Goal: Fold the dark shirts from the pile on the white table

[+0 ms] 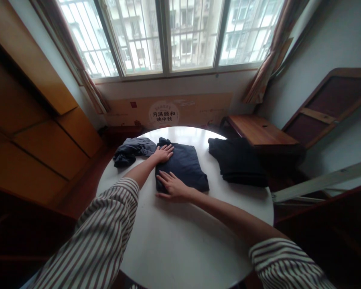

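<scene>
A dark navy folded garment (185, 162) lies flat in the middle of the white round table (174, 237). On its far left part rests my left hand (164, 153), palm down with the fingers stretched out. My right hand (173, 186) lies on the near left corner, its fingers spread and the thumb by the near edge. Neither hand grips the cloth. To the left is a crumpled grey and dark garment (135, 148), close to the folded one. A stack of folded black clothes (239, 160) sits at the table's right side.
Beyond the table stand a wooden side table (261, 130) and a long printed cardboard panel (198, 106) under the barred window (192, 36). Wooden cabinets (48, 148) line the left. A pale bar (325, 180) reaches toward the table's right edge.
</scene>
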### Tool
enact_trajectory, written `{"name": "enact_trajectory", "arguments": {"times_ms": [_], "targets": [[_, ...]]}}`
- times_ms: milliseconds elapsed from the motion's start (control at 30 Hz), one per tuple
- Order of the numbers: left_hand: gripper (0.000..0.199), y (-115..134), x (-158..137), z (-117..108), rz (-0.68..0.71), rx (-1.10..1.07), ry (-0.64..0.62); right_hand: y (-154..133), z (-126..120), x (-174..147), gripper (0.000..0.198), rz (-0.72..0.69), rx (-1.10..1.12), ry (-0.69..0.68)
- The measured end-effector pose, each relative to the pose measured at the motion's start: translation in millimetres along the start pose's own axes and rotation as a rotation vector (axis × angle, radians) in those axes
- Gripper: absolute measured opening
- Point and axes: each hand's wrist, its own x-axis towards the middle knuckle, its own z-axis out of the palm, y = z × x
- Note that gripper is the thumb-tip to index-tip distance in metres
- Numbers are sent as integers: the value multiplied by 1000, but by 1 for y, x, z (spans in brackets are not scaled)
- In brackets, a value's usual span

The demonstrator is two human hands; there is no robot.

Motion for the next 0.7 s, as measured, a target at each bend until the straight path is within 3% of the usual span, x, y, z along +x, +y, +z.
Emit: {"name": "enact_trajectory", "arguments": {"times_ms": [200,367,433,567,633,700], "targets": [[57,1,-3,-2,-6,-11,-10,-24,28,-31,94,-79,-53,0],[55,7,-5,-11,-7,-32,9,-39,24,-59,91,-137,-3,-50],[54,15,-13,-19,-3,-38,73,-40,18,-71,90,-161,27,-65],[44,41,-64,-28,147,-173,339,-25,-4,-106,62,-149,-13,8],[40,55,-107,-23,311,-244,403,-9,-18,-126,46,-109,-105,95],[39,65,-152,-11,444,-226,389,10,-33,-141,43,-54,-196,174]]}}
